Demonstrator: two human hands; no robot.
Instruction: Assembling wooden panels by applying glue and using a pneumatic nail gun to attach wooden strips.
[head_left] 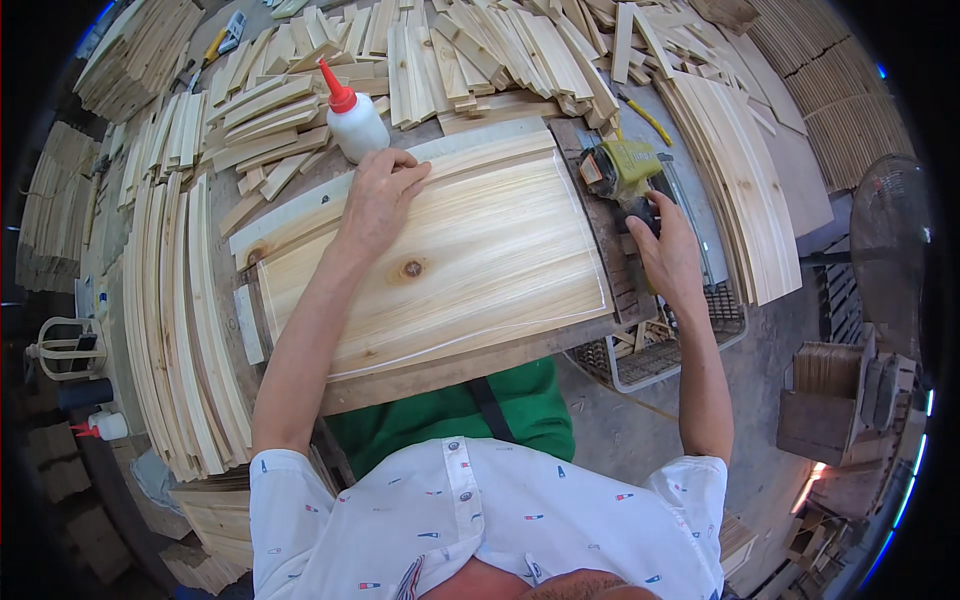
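A pale wooden panel (470, 250) with a dark knot lies in front of me, a thin white line of what looks like glue running along its near and side edges. Along its far edge lies a narrow wooden strip (490, 157). My left hand (380, 200) rests there, fingers curled and pressed together over the strip. Just beyond stands a white squeeze bottle (357, 128) with a red nozzle cap. At the panel's right, my right hand (668, 245) has its fingers around the dark handle of a green nail gun (625, 165), whose head points left.
Loose wooden slats (500, 50) are heaped at the back. Long boards are stacked at left (165, 320) and right (730, 180). A yellow-handled tool (645, 118) lies beyond the nail gun. Below right is a wire basket (640, 375) holding scraps; a fan (890, 260) stands farther right.
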